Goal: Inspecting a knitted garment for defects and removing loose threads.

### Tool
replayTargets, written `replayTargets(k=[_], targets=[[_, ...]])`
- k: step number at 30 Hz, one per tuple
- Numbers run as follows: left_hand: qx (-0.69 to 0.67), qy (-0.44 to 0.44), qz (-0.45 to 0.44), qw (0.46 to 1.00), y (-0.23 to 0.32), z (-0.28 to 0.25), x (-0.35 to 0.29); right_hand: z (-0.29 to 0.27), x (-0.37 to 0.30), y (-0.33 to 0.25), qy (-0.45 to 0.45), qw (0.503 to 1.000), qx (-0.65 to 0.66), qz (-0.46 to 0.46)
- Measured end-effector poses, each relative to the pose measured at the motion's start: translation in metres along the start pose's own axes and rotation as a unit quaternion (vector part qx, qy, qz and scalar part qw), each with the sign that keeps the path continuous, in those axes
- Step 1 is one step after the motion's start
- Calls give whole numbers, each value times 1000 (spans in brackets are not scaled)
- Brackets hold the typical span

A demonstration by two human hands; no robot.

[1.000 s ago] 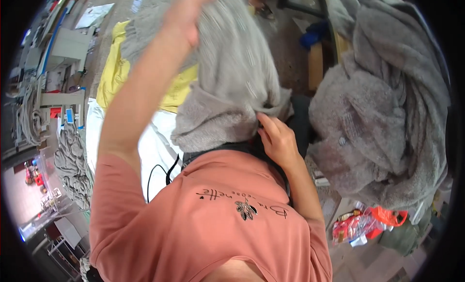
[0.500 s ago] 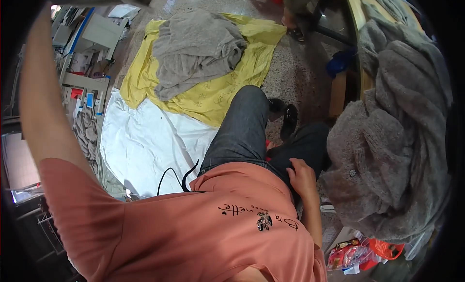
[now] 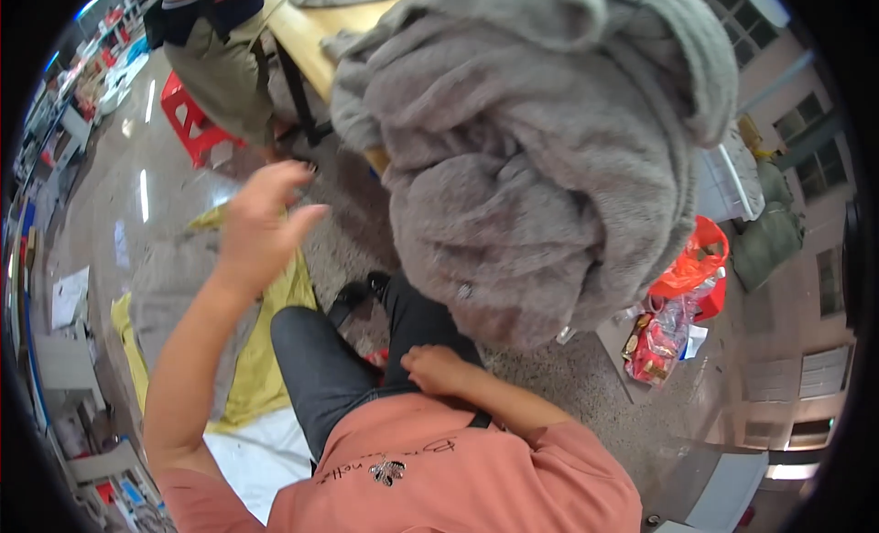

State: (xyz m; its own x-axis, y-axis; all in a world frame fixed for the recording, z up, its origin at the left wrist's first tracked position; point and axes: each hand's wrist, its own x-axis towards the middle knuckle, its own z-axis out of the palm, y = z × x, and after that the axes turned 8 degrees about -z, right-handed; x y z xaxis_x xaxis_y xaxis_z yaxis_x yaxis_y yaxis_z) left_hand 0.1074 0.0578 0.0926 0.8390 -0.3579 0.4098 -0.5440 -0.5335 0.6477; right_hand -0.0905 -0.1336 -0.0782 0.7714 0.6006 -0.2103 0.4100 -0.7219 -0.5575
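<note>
Grey fleece [image 3: 540, 185]: lay heaped over the near end of the wooden table [image 3: 320, 29], drooping past its edge.
Left hand [image 3: 261, 222]: hung in mid-air left of that edge, half open, thumb spread, with nothing visible in it.
Right hand [image 3: 438, 368]: was loosely curled at the dark trousers [image 3: 311, 359]; whether it gripped anything could not be told.
Yellow sheet [image 3: 259, 377]: lay on the floor [image 3: 540, 382], a grey cloth [image 3: 165, 295] upon it.

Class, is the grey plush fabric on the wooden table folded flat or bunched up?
Bunched up: the grey plush fabric forms a thick heap with loose, twisting folds.
</note>
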Motion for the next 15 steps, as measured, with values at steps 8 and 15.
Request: replayTargets(k=[8, 15], targets=[[36, 148, 270, 951, 194, 85, 141, 14, -28, 2, 112, 992, 51, 10], [157, 365, 426, 813, 267, 108, 212, 20, -40, 16, 154, 980, 130, 5]])
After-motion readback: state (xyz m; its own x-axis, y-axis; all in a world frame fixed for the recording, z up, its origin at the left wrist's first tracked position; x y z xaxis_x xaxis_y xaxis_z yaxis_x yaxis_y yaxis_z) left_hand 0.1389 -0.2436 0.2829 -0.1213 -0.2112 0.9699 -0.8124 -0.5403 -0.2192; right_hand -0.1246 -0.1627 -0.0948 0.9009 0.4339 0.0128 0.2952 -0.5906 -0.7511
